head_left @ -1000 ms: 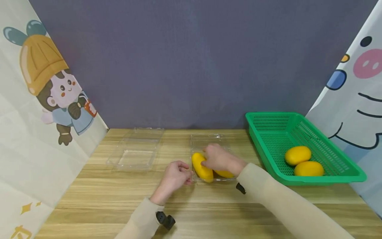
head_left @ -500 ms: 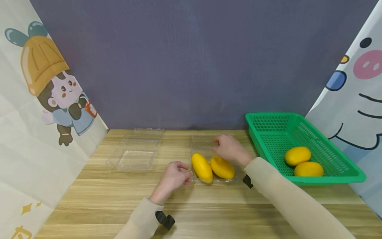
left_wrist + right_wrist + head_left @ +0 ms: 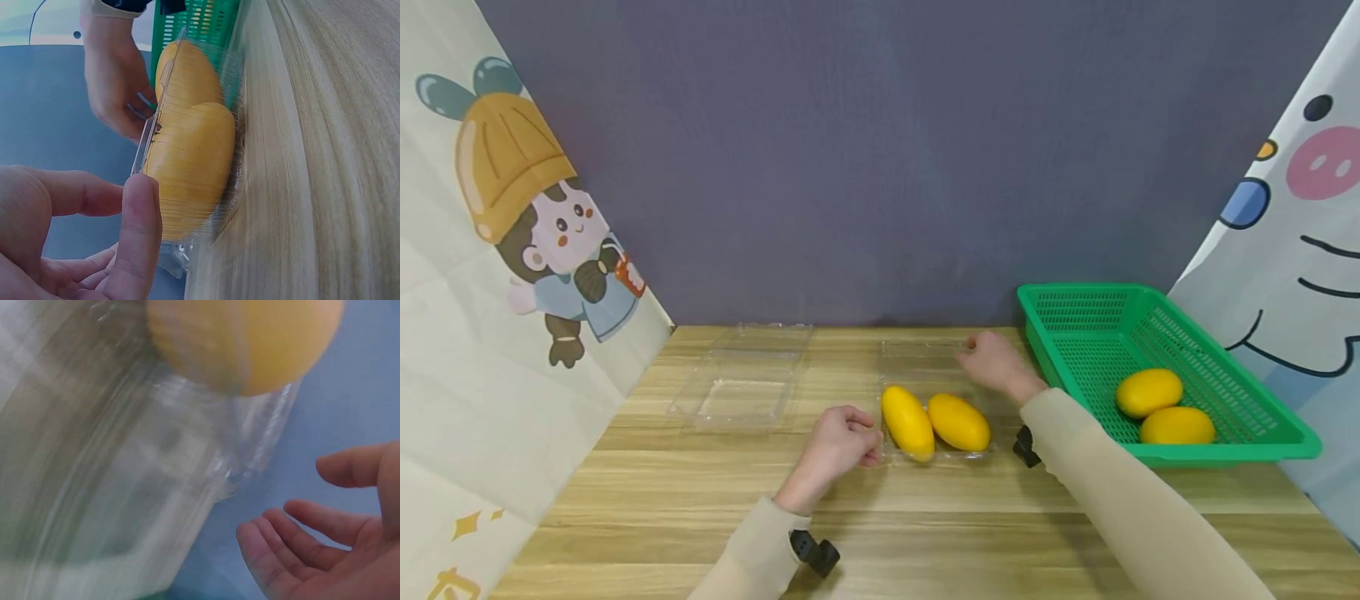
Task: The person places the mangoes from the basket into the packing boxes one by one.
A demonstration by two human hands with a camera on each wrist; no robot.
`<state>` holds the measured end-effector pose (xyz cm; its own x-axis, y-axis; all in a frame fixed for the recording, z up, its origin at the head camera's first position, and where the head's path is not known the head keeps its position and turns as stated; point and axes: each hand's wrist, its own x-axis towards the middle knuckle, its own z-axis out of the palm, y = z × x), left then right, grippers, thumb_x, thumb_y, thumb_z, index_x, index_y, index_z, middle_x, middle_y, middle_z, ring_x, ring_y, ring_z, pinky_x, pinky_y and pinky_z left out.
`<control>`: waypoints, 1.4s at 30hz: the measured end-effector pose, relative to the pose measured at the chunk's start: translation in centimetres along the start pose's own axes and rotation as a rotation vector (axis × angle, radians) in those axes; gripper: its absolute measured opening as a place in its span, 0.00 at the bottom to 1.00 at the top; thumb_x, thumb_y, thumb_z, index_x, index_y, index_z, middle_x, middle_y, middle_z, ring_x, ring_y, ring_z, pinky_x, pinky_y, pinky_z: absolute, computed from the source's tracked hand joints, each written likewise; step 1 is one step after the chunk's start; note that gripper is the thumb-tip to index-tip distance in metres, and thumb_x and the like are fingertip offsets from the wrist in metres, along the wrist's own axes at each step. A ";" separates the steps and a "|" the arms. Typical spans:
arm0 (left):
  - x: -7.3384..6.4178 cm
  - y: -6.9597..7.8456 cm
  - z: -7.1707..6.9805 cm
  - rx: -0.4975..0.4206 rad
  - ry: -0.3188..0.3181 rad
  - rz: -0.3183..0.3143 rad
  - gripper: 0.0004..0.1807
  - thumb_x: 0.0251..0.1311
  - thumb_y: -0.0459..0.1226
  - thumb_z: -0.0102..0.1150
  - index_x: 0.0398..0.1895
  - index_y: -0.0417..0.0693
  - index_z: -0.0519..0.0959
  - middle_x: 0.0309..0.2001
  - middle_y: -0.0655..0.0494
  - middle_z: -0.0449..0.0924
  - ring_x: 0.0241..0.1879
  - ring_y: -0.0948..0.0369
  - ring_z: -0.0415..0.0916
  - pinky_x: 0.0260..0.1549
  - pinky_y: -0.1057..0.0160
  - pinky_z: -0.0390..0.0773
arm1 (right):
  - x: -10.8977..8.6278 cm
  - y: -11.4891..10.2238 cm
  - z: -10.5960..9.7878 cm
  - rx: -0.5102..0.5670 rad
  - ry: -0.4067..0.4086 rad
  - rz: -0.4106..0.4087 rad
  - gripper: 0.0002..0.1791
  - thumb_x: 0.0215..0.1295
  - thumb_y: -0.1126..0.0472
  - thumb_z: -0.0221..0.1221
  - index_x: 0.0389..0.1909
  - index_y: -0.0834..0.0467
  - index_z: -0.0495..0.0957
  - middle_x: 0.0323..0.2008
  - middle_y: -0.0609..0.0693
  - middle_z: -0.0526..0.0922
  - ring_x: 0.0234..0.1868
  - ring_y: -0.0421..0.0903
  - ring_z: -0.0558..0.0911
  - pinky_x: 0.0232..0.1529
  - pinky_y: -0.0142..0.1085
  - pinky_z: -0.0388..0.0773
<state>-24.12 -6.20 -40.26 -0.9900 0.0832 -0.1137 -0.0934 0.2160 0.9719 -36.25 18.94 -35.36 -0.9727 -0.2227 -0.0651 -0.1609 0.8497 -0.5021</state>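
Two yellow mangoes lie side by side in a clear plastic clamshell box, whose lid is folded back toward the wall. At the box's front left corner, my left hand pinches the rim between thumb and finger; the left wrist view shows the fingertips at that thin edge. My right hand is by the right side of the lid. In the right wrist view its fingers are loosely bent, thumb apart, with nothing between them.
A green basket on the right holds two more mangoes. Another clear clamshell box stands with its lid back on the left of the wooden table. A grey wall rises behind.
My right hand has let go of the right mango in the box and moved back and right to the lid's side. The left hand has stayed at the box's corner.
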 end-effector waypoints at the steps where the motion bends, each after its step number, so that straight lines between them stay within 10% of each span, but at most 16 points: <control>1: 0.0 0.0 0.0 0.001 0.001 0.000 0.16 0.60 0.26 0.61 0.49 0.23 0.74 0.34 0.37 0.84 0.24 0.58 0.83 0.28 0.59 0.87 | 0.0 0.2 0.0 0.000 0.007 0.010 0.19 0.74 0.55 0.51 0.48 0.68 0.78 0.43 0.65 0.82 0.36 0.52 0.78 0.41 0.46 0.79; 5: -0.1 0.1 0.0 0.007 0.003 0.002 0.15 0.61 0.26 0.62 0.48 0.23 0.74 0.33 0.39 0.84 0.25 0.57 0.83 0.28 0.59 0.87 | 0.4 1.3 0.4 0.014 0.027 0.048 0.16 0.70 0.56 0.50 0.22 0.58 0.68 0.18 0.49 0.66 0.18 0.44 0.64 0.21 0.36 0.62; 20: -0.1 0.0 -0.1 0.010 -0.003 -0.002 0.15 0.62 0.26 0.61 0.49 0.23 0.74 0.33 0.40 0.84 0.25 0.57 0.83 0.29 0.59 0.87 | 0.8 3.4 1.7 0.286 0.021 0.192 0.19 0.63 0.64 0.51 0.11 0.57 0.71 0.11 0.49 0.71 0.18 0.49 0.73 0.24 0.35 0.68; 26: 0.0 0.1 -0.1 0.008 0.003 -0.014 0.16 0.60 0.26 0.61 0.49 0.23 0.74 0.33 0.39 0.84 0.25 0.57 0.83 0.29 0.59 0.87 | 0.9 3.6 1.9 0.494 0.027 0.221 0.15 0.60 0.71 0.51 0.14 0.60 0.73 0.13 0.49 0.70 0.18 0.46 0.72 0.24 0.36 0.71; 37: 0.0 0.0 0.0 -0.015 0.010 -0.015 0.15 0.60 0.25 0.60 0.49 0.23 0.74 0.30 0.39 0.82 0.23 0.58 0.82 0.28 0.59 0.87 | 0.4 3.4 1.6 0.484 0.046 0.210 0.16 0.67 0.70 0.52 0.17 0.62 0.74 0.14 0.49 0.70 0.22 0.49 0.72 0.31 0.40 0.72; 42: 0.0 0.0 0.0 -0.011 0.012 -0.016 0.15 0.60 0.25 0.60 0.49 0.23 0.74 0.32 0.37 0.83 0.23 0.59 0.81 0.28 0.59 0.87 | 0.1 2.9 1.4 0.476 0.086 0.199 0.07 0.66 0.71 0.52 0.34 0.70 0.78 0.22 0.52 0.75 0.28 0.49 0.75 0.36 0.42 0.76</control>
<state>-24.13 -6.19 -40.23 -0.9896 0.0681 -0.1268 -0.1104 0.2069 0.9721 -36.53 20.72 -38.07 -0.9902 -0.0216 -0.1379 0.1028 0.5555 -0.8251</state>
